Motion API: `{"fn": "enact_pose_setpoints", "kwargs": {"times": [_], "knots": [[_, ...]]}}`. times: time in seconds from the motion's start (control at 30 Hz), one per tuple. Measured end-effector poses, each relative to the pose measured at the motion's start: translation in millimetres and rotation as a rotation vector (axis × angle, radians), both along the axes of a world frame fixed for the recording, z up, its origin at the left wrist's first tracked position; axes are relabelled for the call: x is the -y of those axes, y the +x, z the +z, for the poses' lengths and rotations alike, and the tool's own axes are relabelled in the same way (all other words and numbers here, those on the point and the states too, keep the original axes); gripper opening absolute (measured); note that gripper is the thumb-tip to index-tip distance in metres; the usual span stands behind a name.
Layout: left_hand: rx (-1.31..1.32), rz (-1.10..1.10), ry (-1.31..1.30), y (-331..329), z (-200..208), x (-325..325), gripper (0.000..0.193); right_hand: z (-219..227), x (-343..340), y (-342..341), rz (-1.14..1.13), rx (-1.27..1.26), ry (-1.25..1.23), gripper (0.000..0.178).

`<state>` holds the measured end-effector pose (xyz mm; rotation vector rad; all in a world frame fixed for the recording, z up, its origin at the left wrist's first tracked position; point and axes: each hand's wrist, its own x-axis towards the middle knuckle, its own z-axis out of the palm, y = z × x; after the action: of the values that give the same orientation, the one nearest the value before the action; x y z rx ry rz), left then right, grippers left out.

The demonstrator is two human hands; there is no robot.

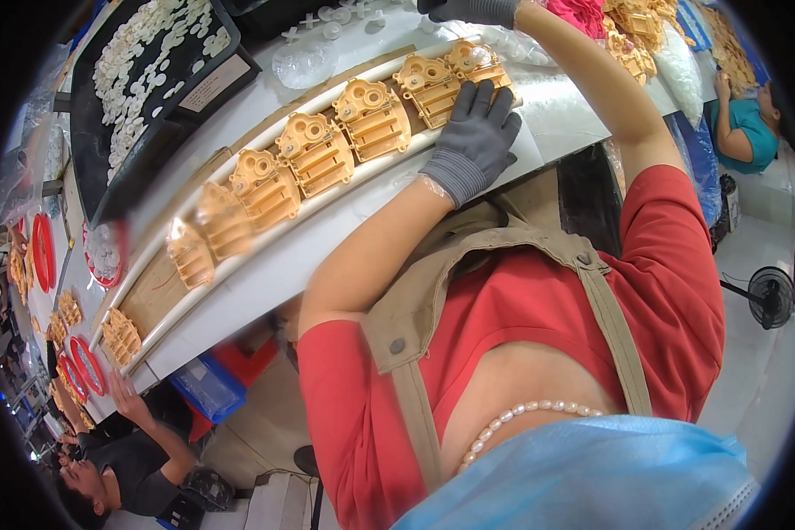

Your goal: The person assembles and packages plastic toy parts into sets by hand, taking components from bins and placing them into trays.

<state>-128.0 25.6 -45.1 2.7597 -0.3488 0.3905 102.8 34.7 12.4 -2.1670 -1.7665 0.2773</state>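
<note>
My left hand (475,141), in a grey glove, lies with its fingers stretched out over the near edge of a pale orange plastic housing (426,84) on the rail track. Another housing (479,64), with something clear or whitish on its top, stands right beside it under the fingertips. My right hand (481,11), also gloved, reaches to the top edge of the picture near small white parts; its fingers are partly cut off, so I cannot see what they hold. More housings stand in the row to the left, among them one (371,119) and another (314,152).
A black bin (230,88) of white round parts stands at the far left. White cross-shaped parts (331,19) and a clear plastic bag (305,64) lie behind the track (155,287). Orange parts (636,31) are heaped at far right. A co-worker (132,468) sits lower left.
</note>
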Motion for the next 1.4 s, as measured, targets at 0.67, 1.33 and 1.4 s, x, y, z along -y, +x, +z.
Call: {"fn": "enact_pose_setpoints", "kwargs": {"times": [0.67, 1.33, 1.4], "knots": [[0.018, 0.01, -0.013, 2, -7, 3, 0.053, 36, 15, -43, 0.004, -0.214, -0.112, 0.035], [0.068, 0.011, -0.019, 1, -9, 0, 0.053, 22, 15, -73, 0.106, -0.089, -0.253, 0.03], [0.08, 0.018, -0.021, 1, -9, -1, 0.052, 33, 17, -77, 0.092, -0.13, -0.245, 0.029]]}}
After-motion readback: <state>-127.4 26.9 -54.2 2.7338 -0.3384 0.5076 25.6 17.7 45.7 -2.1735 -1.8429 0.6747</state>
